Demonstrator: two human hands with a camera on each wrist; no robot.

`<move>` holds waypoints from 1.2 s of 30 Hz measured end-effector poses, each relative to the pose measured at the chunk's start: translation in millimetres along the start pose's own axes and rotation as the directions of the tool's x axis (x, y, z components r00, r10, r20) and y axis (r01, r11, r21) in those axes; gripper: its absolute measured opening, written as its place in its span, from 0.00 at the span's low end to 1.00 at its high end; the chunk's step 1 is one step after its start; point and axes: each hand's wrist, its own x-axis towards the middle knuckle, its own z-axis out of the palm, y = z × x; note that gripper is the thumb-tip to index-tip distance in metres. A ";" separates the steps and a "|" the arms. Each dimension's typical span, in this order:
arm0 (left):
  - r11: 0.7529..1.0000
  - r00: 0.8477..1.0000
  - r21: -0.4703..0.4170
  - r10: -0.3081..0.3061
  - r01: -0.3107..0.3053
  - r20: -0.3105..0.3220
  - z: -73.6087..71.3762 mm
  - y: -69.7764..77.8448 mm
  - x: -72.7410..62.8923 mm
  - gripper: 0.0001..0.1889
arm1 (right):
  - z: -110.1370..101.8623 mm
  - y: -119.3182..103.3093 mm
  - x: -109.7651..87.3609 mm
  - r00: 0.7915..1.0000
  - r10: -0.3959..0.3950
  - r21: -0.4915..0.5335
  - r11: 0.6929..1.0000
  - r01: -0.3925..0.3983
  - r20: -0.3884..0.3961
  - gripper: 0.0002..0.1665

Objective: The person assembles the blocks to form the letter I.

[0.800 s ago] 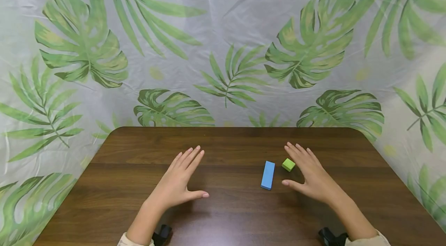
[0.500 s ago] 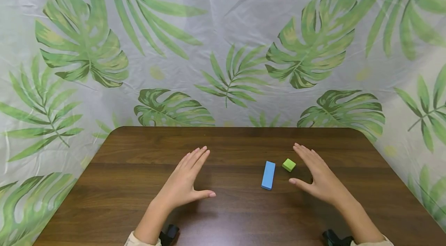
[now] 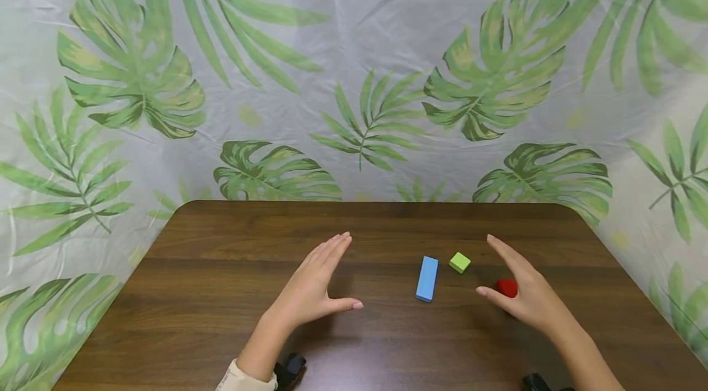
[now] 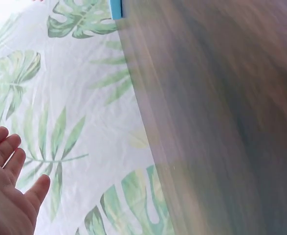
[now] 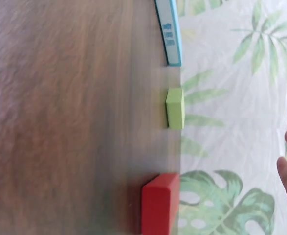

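My left hand [image 3: 310, 292] hovers over the middle of the table, fingers extended and thumb spread, holding nothing. My right hand [image 3: 525, 292] is held likewise over the right side, its palm turned inward. Behind the right hand a red block [image 3: 506, 288] shows partly between thumb and fingers; the right wrist view has more of this red block [image 5: 158, 205], apart from the hand. A small green block [image 3: 460, 262] lies to the left of the right fingertips. Left of that is a long blue block [image 3: 427, 279], which bears small printing on its side in the right wrist view.
The dark wooden table [image 3: 221, 243] has rounded far corners. Right behind it hangs a pale cloth [image 3: 381, 28] printed with green leaves. Black wrist straps [image 3: 290, 369] are on the forearms.
Both hands have shifted to the right over the table. The red block, hidden before behind the right hand, now shows partly. The blue and green blocks have stayed in place.
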 end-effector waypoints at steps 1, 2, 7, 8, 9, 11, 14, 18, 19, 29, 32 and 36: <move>1.000 1.000 -0.007 -0.005 0.005 0.004 1.0 1.0 1.6 0.54 | -0.6 0.7 -1.3 1.000 0.017 0.010 1.000 -0.017 0.003 0.54; 1.000 1.000 -0.015 -0.009 0.010 0.008 2.1 1.8 3.1 0.54 | -1.0 1.4 -2.5 1.000 0.029 0.015 0.999 -0.029 0.002 0.54; 0.997 1.000 -0.078 -0.018 0.020 0.024 8.0 6.3 10.4 0.56 | -0.7 7.4 -8.5 0.997 0.077 0.014 0.997 -0.077 -0.009 0.54; 0.995 0.999 -0.093 -0.019 0.022 0.028 9.5 7.1 11.9 0.56 | -0.7 8.7 -9.6 0.997 0.081 0.015 0.997 -0.081 -0.013 0.54; 0.994 0.999 -0.107 -0.022 0.025 0.033 10.9 8.1 13.4 0.56 | -0.5 10.0 -10.8 0.996 0.087 0.017 0.996 -0.086 -0.015 0.54; 0.990 0.999 -0.136 -0.022 0.028 0.042 13.9 9.9 16.4 0.56 | -0.2 12.3 -13.3 0.995 0.097 0.024 0.995 -0.097 -0.019 0.54; 0.984 0.997 -0.173 -0.032 0.043 0.063 18.8 12.4 20.3 0.56 | -0.3 15.0 -17.1 0.993 0.116 0.040 0.993 -0.115 -0.020 0.54; 0.971 0.994 -0.227 -0.050 0.071 0.096 25.5 15.7 24.0 0.55 | -1.0 18.8 -22.6 0.988 0.156 0.050 0.987 -0.155 -0.008 0.54; 0.967 0.993 -0.241 -0.057 0.081 0.106 27.2 16.3 24.9 0.55 | -1.3 19.9 -23.9 0.986 0.165 0.050 0.985 -0.164 0.000 0.54; 0.925 0.982 -0.354 -0.081 0.139 0.173 46.0 20.9 36.2 0.54 | -3.7 30.1 -36.4 0.974 0.227 0.058 0.972 -0.228 0.016 0.52; 0.915 0.979 -0.377 -0.076 0.143 0.187 53.3 21.2 40.0 0.53 | -4.8 33.2 -39.1 0.970 0.242 0.079 0.967 -0.244 0.026 0.51; 0.905 0.974 -0.395 -0.078 0.159 0.212 60.4 22.8 45.8 0.53 | -5.0 37.3 -41.7 0.969 0.241 0.115 0.963 -0.245 0.044 0.50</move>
